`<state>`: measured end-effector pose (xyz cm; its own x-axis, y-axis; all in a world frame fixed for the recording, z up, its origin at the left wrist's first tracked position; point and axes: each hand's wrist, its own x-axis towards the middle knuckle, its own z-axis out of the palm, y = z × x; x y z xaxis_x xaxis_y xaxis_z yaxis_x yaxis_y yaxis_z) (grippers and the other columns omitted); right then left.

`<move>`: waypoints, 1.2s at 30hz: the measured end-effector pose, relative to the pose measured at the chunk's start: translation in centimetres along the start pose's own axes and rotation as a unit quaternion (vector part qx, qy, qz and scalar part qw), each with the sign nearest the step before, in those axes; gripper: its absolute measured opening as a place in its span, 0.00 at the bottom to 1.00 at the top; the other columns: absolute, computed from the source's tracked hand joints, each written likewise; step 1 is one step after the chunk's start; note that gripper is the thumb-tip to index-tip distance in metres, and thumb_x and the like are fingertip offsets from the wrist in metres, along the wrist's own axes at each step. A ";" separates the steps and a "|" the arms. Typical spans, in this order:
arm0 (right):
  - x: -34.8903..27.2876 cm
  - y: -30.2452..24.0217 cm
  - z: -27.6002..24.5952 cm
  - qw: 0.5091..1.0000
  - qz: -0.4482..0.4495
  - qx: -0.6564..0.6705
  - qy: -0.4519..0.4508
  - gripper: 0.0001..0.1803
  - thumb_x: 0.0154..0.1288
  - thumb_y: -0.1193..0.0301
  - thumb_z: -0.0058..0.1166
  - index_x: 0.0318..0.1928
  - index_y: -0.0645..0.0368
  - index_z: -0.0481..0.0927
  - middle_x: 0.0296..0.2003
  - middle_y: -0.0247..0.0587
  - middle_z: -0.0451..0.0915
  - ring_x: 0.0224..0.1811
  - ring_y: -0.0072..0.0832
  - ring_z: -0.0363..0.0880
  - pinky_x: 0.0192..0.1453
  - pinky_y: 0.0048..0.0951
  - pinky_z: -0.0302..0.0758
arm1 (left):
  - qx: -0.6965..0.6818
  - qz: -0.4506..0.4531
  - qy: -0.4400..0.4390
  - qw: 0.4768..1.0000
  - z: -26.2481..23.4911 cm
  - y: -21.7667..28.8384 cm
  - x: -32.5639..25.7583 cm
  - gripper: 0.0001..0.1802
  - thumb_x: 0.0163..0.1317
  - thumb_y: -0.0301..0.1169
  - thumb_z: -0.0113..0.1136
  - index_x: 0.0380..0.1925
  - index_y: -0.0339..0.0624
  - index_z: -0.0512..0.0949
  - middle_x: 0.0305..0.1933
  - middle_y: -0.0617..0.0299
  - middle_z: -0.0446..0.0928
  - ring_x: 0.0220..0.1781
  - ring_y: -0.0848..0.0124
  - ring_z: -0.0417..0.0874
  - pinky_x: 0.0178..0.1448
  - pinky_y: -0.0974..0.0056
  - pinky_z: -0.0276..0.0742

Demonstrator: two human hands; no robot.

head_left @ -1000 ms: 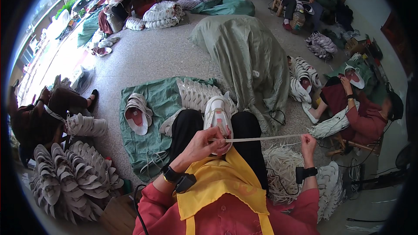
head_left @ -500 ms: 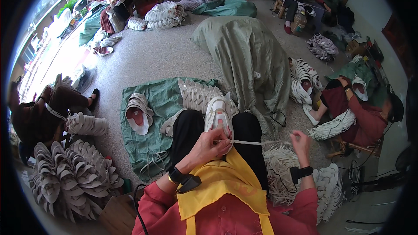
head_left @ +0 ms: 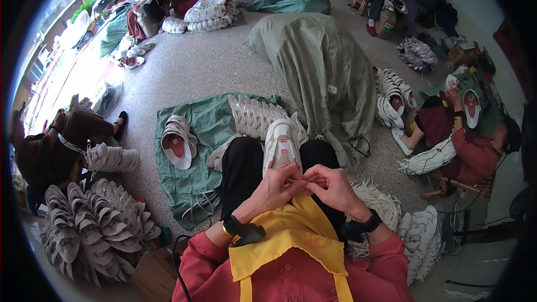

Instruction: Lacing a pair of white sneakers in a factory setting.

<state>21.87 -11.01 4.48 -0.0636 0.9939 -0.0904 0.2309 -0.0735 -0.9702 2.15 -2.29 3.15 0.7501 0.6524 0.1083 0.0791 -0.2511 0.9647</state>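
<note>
While the white sneaker (head_left: pixel 283 138) sits between the wearer's black-trousered knees, toe directed away from the body, both hands meet above its collar end. The left hand (head_left: pixel 275 184) is positioned over the near part of the sneaker, its thumb and fingers closed in a pinch on a thin, pale shoelace (head_left: pixel 290 180). The right hand (head_left: pixel 331 188) is just beside it, with thumb and forefinger pressed together at the same lace; the fingers hide most of the lace's length. Directly below the hands, a yellow apron (head_left: pixel 286 240) covers the lap.

A heap of loose white laces (head_left: pixel 382 204) lies to the right of the right knee, near a stack of white shoe uppers (head_left: pixel 419 243). Ahead and to the left, a green sheet (head_left: pixel 187 193) is spread on the speckled floor (head_left: pixel 184 72); it carries a nested stack of pink-lined shoes (head_left: pixel 178 142) and, farther right, a row of pale uppers (head_left: pixel 254 113). Beyond the sneaker stands a large grey-green sack (head_left: pixel 319 59). At the right, a seated co-worker (head_left: pixel 472 154) holds up one hand.
</note>
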 end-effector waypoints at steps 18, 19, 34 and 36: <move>3.5 3.3 2.0 0.954 -0.207 -0.200 0.088 0.05 0.66 0.78 0.61 0.41 0.63 0.81 0.44 0.49 0.83 0.45 0.51 0.85 0.47 0.41 0.81 | 0.220 0.028 0.224 0.949 -1.7 -6.0 1.3 0.11 0.58 0.21 0.65 0.37 0.37 0.71 0.34 0.48 0.70 0.38 0.45 0.76 0.40 0.48 0.73; 3.4 3.3 1.8 0.950 -0.211 -0.210 0.095 0.05 0.66 0.78 0.61 0.41 0.63 0.81 0.44 0.49 0.83 0.44 0.50 0.85 0.46 0.40 0.81 | 0.216 0.028 0.221 0.951 -1.7 -5.9 1.3 0.11 0.58 0.21 0.65 0.36 0.37 0.71 0.34 0.48 0.70 0.37 0.45 0.76 0.40 0.47 0.73; 3.2 4.1 2.3 0.934 -0.197 -0.241 0.172 0.06 0.62 0.80 0.64 0.40 0.62 0.82 0.47 0.44 0.85 0.46 0.45 0.85 0.49 0.39 0.82 | 0.217 -0.003 0.223 0.950 -1.3 -5.3 1.0 0.12 0.58 0.19 0.65 0.37 0.37 0.70 0.34 0.52 0.70 0.35 0.52 0.76 0.38 0.52 0.73; 3.4 4.4 2.4 0.937 -0.177 -0.235 0.186 0.07 0.62 0.80 0.64 0.40 0.62 0.82 0.48 0.45 0.85 0.46 0.45 0.85 0.50 0.39 0.82 | 0.218 -0.008 0.223 0.950 -1.2 -5.2 1.0 0.12 0.59 0.19 0.64 0.37 0.37 0.71 0.34 0.52 0.70 0.35 0.52 0.76 0.38 0.52 0.73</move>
<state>20.39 -8.13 -0.67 0.1044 0.9155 0.3885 0.6676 0.2250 -0.7097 1.74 0.53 -1.51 0.4020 0.8719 0.2794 0.4254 -0.4481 0.7863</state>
